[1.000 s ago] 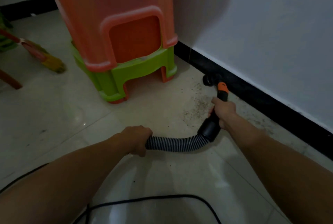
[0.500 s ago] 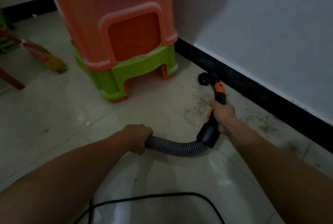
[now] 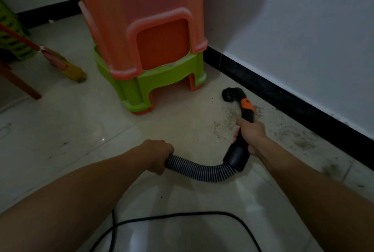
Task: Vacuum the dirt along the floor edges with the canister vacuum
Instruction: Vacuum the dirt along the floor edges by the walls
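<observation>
Green slatted crate (image 3: 12,39) out at 9 o'clock, and I cannot tell what it holds. At 12 o'clock an orange stool (image 3: 141,18) sits nested down over a green stool (image 3: 162,77), with another orange foot poking out beneath. Now the action: right hand (image 3: 251,136) wrapped round the black vacuum wand (image 3: 245,114), just below its orange collar, and the round brush nozzle (image 3: 231,94) is down on the floor at 11 o'clock from that hand. Left hand (image 3: 157,155) grips the ribbed hose (image 3: 202,170), which sags between the two. Dirt (image 3: 226,122) is scattered under the wand and on toward 4 o'clock along the black baseboard (image 3: 283,99). Pale glossy floor tiles (image 3: 81,130), white wall (image 3: 303,29), a broom (image 3: 68,69) lying at 10 o'clock, a black cord (image 3: 182,214) looping at 6 o'clock.
</observation>
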Tool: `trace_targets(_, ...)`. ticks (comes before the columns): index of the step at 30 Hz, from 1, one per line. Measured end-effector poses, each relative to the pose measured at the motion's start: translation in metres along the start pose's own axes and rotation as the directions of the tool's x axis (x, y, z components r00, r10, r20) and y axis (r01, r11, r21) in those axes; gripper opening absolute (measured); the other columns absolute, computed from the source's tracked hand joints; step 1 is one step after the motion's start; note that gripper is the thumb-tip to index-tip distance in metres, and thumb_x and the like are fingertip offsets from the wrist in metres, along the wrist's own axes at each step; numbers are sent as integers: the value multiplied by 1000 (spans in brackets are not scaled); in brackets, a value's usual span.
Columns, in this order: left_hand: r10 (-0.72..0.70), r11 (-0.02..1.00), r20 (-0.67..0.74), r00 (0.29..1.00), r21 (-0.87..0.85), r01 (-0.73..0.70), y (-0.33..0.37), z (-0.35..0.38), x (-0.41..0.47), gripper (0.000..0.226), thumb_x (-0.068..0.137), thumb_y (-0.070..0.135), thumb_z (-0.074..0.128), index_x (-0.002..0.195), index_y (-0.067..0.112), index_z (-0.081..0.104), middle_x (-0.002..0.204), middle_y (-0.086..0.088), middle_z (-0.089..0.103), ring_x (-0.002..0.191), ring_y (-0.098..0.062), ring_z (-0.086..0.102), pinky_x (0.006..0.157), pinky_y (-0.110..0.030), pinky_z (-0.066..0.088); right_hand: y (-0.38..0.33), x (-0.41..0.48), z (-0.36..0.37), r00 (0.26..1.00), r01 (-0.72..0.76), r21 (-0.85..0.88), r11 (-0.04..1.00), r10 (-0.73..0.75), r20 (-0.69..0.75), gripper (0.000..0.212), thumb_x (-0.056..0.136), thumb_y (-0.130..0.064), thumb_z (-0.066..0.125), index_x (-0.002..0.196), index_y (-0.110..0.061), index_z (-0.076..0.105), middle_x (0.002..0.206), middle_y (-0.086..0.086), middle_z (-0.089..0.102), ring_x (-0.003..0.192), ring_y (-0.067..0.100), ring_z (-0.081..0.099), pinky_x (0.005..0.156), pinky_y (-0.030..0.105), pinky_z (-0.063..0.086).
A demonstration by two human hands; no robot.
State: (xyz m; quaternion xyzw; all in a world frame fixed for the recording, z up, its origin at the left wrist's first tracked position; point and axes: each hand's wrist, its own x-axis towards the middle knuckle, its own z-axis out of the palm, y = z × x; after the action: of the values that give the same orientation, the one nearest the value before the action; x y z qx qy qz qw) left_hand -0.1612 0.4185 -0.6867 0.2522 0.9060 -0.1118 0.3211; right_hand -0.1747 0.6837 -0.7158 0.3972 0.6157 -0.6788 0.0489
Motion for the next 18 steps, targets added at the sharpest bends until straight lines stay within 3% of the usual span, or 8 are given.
trace_targets(3, 49, 999, -5, 999, 20, -49, 12, -2, 2, 42, 77, 22, 74, 114, 19, 54, 108, -5, 61, 97, -22, 61, 74, -30, 47, -13, -2, 0, 991, -13, -108, 994, 27, 129, 10, 86, -12, 62, 85, -5, 55, 47, 7, 54, 40, 20, 49, 45, 29, 47)
trace_targets(7, 57, 998, -2, 998, 10, -57, 11, 0, 0, 43, 75, 23, 75, 114, 20, 55, 108, -4, 61, 96, -21, 61, 74, -31, 49, -14, -2, -3, 996, 8, -107, 994, 2, 85, 12, 88, -13, 62, 92, -6, 55, 44, 5, 54, 40, 20, 49, 47, 31, 47)
trace_targets(11, 70, 996, 62, 996, 59, -74, 13, 4, -4, 44, 74, 22, 78, 112, 19, 58, 107, -5, 63, 95, -22, 62, 75, -32, 50, -5, -19, 5, 979, 9, -163, 987, 24, 203, 9, 86, -10, 62, 84, -5, 55, 50, 8, 53, 39, 20, 48, 45, 29, 47)
trace_targets(13, 62, 995, 55, 997, 72, -66, 9, 3, -8, 44, 74, 21, 78, 114, 18, 58, 107, -5, 63, 96, -22, 62, 77, -32, 51, -3, -21, 5, 990, 18, -88, 996, -6, 138, 9, 87, -10, 61, 89, -5, 54, 50, 7, 52, 39, 19, 48, 44, 28, 46)
trace_targets(16, 32, 999, -12, 999, 24, -31, 0, -5, -9, 44, 75, 23, 74, 115, 21, 55, 102, -1, 58, 96, -20, 60, 75, -30, 48, -5, -25, -14, 992, 68, 72, 995, -59, -112, 9, 90, -13, 60, 93, -6, 54, 57, 9, 52, 44, 20, 49, 48, 31, 48)
trace_targets(18, 40, 999, -38, 999, 23, -39, 7, -14, -5, 43, 75, 23, 73, 114, 22, 54, 103, -1, 58, 95, -20, 60, 72, -29, 46, -7, -28, -32, 977, 92, 124, 988, -65, -205, 10, 91, -13, 59, 93, -6, 52, 59, 10, 51, 46, 22, 48, 50, 32, 49)
